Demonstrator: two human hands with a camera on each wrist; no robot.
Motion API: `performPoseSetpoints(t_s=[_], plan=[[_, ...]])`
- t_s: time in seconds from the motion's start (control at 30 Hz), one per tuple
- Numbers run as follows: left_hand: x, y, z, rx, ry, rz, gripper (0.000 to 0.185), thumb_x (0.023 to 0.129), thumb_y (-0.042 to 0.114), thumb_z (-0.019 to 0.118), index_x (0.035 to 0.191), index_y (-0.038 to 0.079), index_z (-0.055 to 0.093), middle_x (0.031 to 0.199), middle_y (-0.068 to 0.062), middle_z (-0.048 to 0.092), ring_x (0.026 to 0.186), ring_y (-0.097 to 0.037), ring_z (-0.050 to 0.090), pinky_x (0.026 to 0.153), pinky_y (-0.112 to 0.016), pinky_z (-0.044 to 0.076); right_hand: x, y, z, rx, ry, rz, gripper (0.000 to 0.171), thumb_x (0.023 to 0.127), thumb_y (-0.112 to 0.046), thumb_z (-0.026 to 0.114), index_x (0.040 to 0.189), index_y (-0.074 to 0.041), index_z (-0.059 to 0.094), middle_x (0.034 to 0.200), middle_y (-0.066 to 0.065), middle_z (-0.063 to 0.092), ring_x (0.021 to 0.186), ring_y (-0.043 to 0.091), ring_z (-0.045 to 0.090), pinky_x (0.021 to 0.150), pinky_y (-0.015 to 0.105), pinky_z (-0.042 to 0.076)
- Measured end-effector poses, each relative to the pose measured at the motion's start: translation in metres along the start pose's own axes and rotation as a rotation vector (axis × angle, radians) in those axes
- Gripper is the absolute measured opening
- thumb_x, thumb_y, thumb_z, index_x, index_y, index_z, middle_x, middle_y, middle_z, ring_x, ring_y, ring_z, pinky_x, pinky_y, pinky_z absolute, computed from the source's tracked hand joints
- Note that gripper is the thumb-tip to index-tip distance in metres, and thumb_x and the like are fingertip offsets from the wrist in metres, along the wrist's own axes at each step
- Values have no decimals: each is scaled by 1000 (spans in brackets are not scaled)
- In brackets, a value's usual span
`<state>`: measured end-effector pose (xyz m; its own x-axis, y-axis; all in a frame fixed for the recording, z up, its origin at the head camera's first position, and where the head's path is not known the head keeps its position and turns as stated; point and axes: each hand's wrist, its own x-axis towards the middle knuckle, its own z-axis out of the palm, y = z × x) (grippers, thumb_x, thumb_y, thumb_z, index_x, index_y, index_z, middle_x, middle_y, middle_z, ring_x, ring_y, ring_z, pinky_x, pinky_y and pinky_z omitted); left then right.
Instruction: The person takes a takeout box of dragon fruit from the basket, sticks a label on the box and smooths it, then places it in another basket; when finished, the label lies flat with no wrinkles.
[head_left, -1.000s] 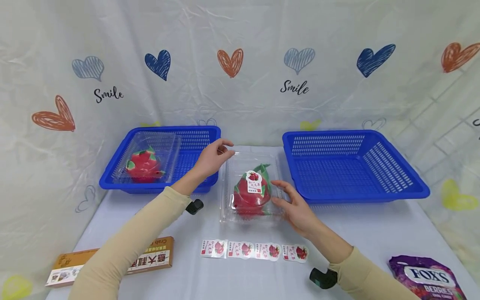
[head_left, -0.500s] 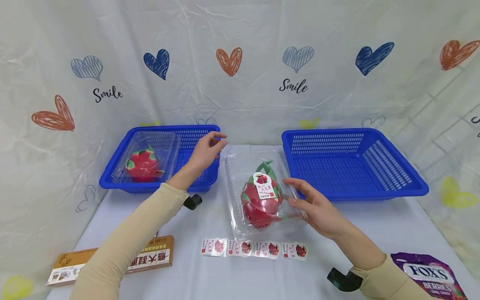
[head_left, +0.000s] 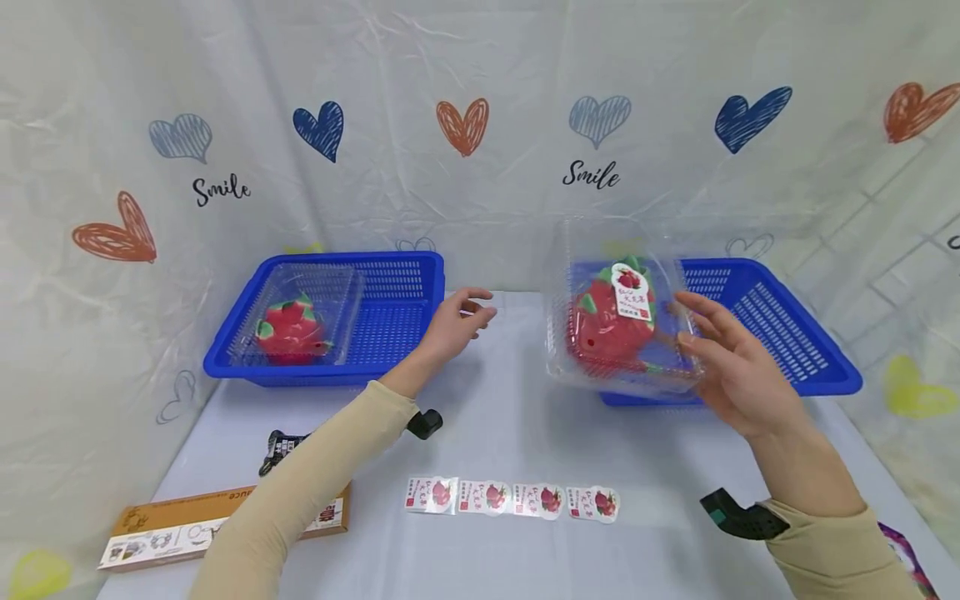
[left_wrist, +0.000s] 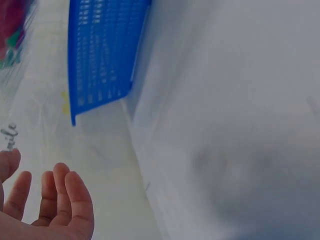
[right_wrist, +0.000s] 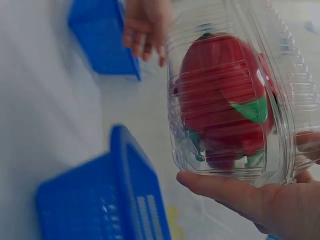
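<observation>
My right hand grips the right side of a clear plastic clamshell box, its thumb and fingers on the box wall. Inside lies a red dragon fruit with green tips, and a white label with a fruit picture sits on the lid. The box is raised in front of the right blue basket, overlapping it in the head view. In the right wrist view the dragon fruit shows through the ribbed plastic. My left hand hovers beside the left basket with relaxed fingers, holding nothing.
In the left blue basket lies another clear box with a dragon fruit. A row of several stickers lies on the white table. A cardboard box and a black packet are front left; a purple bag is partly hidden front right.
The right hand has lifted the clamshell box off the table and carried it right, to the right basket. The left hand has moved left, then back right.
</observation>
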<state>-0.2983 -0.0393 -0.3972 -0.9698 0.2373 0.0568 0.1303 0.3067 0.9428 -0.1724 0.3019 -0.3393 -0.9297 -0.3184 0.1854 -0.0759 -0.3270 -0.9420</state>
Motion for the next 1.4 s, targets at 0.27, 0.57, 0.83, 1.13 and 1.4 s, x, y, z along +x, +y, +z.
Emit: performPoseSetpoints(t_s=[0.27, 0.57, 0.83, 1.13, 1.4], plan=[[-4, 2, 58, 0, -163, 1, 36, 95, 32, 65, 129, 23, 60, 105, 1, 63, 94, -15, 61, 82, -33, 53, 7, -18, -46, 183, 86, -90, 45, 104, 3, 33, 147, -12, 32, 127, 11, 42, 105, 24, 62, 78, 40, 57], [-8, 6, 116, 0, -258, -16, 37, 94, 35, 65, 130, 27, 58, 101, 7, 61, 91, -16, 61, 72, -28, 51, 7, -21, -105, 271, 165, -45, 43, 103, 5, 32, 140, -14, 41, 117, 11, 54, 100, 28, 65, 71, 48, 57], [-9, 8, 139, -5, -231, -2, 45, 90, 34, 71, 131, 24, 58, 95, 7, 58, 85, -9, 56, 68, -27, 47, 0, -17, -140, 182, 178, -8, 47, 101, 8, 33, 139, -13, 51, 108, 11, 57, 93, 24, 65, 70, 43, 57], [-10, 19, 142, 15, -247, -17, 55, 86, 30, 77, 135, 20, 55, 96, 4, 56, 78, -10, 55, 65, -25, 46, -1, -25, -184, -129, 139, 61, 51, 103, 4, 36, 146, -21, 46, 116, -1, 55, 93, 12, 62, 69, 31, 55], [-9, 22, 144, 25, -265, -5, 55, 86, 29, 77, 135, 19, 54, 96, 2, 54, 78, -7, 57, 66, -24, 46, -9, -30, -209, -515, 216, 256, 53, 105, -9, 40, 152, -31, 33, 122, -13, 36, 93, -1, 52, 66, 24, 53]])
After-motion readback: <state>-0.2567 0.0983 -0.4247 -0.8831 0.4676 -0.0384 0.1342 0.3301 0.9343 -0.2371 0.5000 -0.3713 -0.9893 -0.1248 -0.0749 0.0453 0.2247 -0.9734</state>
